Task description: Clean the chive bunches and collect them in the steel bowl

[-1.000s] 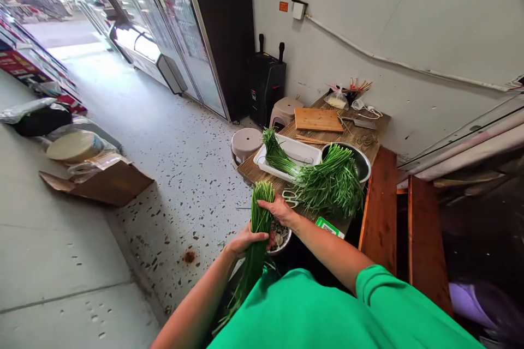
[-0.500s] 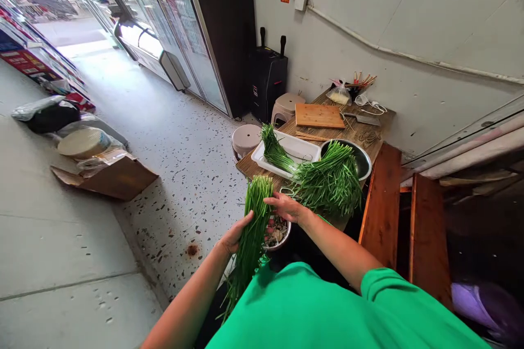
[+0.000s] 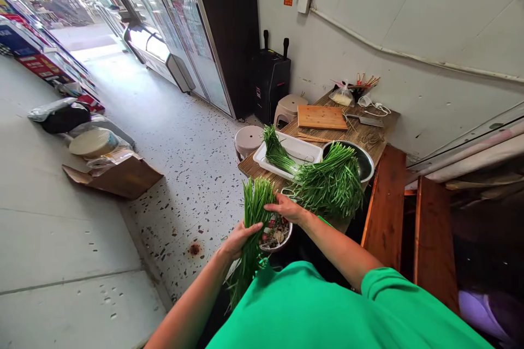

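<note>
Head camera: we are gripping a bundle of green stalks (image 3: pixel 257 202) mid-length in our left hand (image 3: pixel 240 238) and pinching its edge with our right hand (image 3: pixel 289 209), just off the table's (image 3: pixel 375 140) left corner, probably managing something light, limp, easily bruised, best held near its firmer pale ends.

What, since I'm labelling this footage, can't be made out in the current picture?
All in the head view:
- Left hand: most fingers are hidden behind the held greens.
- Held greens: the lower ends are partly hidden by the green shirt.
- Scrap bowl: the held greens cover part of it; its small scraps can't be identified.
- Metal bowl: its near side is behind the large green pile.
- Red wall sign: lettering too small.
</note>
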`<state>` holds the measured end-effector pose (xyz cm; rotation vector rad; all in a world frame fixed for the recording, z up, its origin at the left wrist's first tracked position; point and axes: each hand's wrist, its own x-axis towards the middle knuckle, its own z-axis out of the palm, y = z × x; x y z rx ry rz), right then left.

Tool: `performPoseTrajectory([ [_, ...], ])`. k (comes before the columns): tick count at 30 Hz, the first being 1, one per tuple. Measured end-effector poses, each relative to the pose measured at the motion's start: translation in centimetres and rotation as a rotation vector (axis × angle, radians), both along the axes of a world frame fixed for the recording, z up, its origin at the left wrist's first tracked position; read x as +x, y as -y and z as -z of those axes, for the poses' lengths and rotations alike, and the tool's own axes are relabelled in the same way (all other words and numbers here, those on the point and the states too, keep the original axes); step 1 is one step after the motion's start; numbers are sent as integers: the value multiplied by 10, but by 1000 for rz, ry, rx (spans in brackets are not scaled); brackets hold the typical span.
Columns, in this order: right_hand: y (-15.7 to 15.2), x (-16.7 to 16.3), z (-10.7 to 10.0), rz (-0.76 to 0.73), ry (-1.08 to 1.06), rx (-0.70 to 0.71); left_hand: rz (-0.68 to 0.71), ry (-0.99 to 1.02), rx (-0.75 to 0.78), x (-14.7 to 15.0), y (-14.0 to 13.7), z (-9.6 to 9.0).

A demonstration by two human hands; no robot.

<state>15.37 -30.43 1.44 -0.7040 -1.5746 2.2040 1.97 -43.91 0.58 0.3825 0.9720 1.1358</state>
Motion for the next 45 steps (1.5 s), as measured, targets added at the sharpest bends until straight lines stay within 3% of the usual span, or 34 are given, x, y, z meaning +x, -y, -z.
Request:
performPoseTrajectory([
  [3, -11, 5, -4, 95, 32, 11, -22, -138, 23, 0, 2, -1],
  [5, -22, 7, -11, 232, 66, 167, 9, -190, 39, -2, 4, -2],
  [7, -32, 6, -22, 277, 82, 410, 63, -230, 73, -5, 5, -3],
  [11, -48, -1, -47, 40, 154, 796, 134, -287, 62, -12, 8, -2],
  [14, -54, -7, -53, -119, 260, 913, 217, -328, 26, -18, 14, -1],
  [16, -57, -8, -48, -239, 258, 836, 271, -332, 24, -23, 19, 0],
  [18, -60, -8, -39, -265, 234, 611, 291, -330, 34, -28, 24, 2],
  [20, -62, -5, -31, -99, 238, 367, 303, -337, 54, -32, 28, 4],
  [22, -59, -3, -27, 91, 257, 249, 305, -355, 72, -35, 31, 5],
  [24, -52, -2, -28, 111, 265, 308, 307, -402, 76, -37, 32, 4],
  [27, -38, -6, -31, -22, 240, 552, 308, -514, 49, -38, 32, 0],
  [29, -33, -10, -31, -94, 196, 634, 323, -545, 30, -39, 32, -2],
  [31, -33, -10, -27, -38, 198, 542, 361, -512, 23, -39, 34, -1],
  [34, -38, -2, -23, 232, 301, 384, 388, -433, 29, -40, 36, 2],
  [35, -37, 1, -22, 258, 325, 402, 379, -414, 31, -40, 37, 3],
  [38, -23, 5, -19, 86, 305, 617, 361, -363, 8, -40, 38, 4],
  [40, -13, 2, -16, 36, 269, 686, 364, -321, -15, -40, 38, 3],
  [43, -13, 0, -13, 256, 300, 543, 368, -263, -35, -43, 40, 3],
  [45, -18, 2, -12, 325, 339, 491, 372, -244, -53, -46, 42, 4],
])
